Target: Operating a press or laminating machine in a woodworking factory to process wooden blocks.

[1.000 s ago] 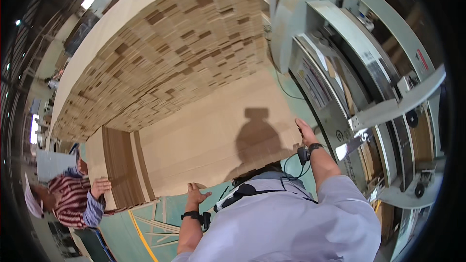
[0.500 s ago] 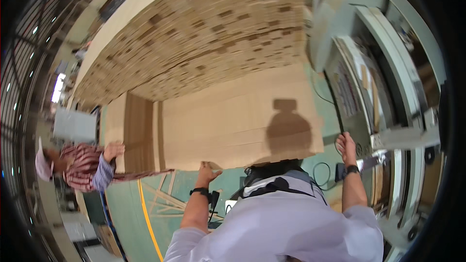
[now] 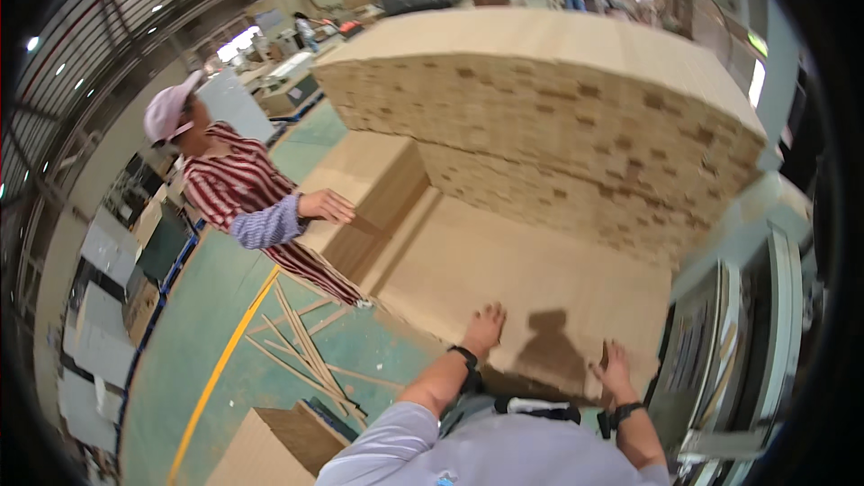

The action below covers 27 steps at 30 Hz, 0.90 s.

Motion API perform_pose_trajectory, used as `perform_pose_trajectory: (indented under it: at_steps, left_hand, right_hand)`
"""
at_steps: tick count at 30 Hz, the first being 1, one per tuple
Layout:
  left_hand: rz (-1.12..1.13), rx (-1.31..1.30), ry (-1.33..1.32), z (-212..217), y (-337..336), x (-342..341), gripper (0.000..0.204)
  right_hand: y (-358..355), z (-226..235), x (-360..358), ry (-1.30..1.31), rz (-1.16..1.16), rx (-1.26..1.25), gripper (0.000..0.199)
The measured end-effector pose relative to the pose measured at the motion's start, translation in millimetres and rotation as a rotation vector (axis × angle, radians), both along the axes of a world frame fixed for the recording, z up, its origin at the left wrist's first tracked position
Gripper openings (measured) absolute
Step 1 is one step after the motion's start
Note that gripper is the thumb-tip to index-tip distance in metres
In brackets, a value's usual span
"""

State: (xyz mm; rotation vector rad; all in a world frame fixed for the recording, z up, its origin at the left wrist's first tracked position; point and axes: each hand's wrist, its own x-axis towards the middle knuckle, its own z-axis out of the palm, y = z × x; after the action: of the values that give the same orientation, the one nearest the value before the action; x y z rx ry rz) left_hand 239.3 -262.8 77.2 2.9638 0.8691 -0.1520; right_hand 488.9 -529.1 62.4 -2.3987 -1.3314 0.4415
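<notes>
A broad light-brown board (image 3: 504, 243), the top of a low stack, lies in front of me. My left hand (image 3: 486, 328) rests on its near edge, fingers stretched out and holding nothing. Close to the board's near right corner is my right hand (image 3: 616, 371), fingers and thumb apart, with nothing in it; whether it touches the board I cannot tell. Between the two hands a dark shadow falls on the surface. At the board's left end stands a higher stack of brown panels (image 3: 369, 157), where a co-worker's hand (image 3: 328, 206) hovers at the edge.
A tall stack of layered wood (image 3: 540, 117) walls the far side. On the right stands a pale grey machine (image 3: 765, 324). The co-worker in a striped shirt (image 3: 238, 180) is at the left. Loose wooden strips (image 3: 306, 342) and a brown box-like piece (image 3: 270, 450) lie on the green floor.
My view has swung up and round toward the co-worker. My right hand has moved from beside the machine to the board and opened. My left hand has slid further onto the board.
</notes>
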Motion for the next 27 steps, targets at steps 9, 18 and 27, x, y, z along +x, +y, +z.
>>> perform_pose_trajectory:
  at_steps: [9, 18, 27]
  left_hand:
    - [-0.129, -0.088, 0.035, -41.5, 22.2, -4.9, 0.051]
    - [-0.203, -0.106, -0.27, -53.9, 41.5, -0.6, 0.046]
    - [-0.304, -0.257, -0.271, -28.2, 39.2, -13.4, 0.062]
  right_hand:
    - [6.2, 22.9, -34.0, 0.062, 0.04, -0.253, 0.08]
    - [40.9, 37.8, -50.1, 0.151, -0.062, -0.333, 0.086]
    - [42.7, 63.8, -87.0, -0.083, -0.094, -0.401, 0.076]
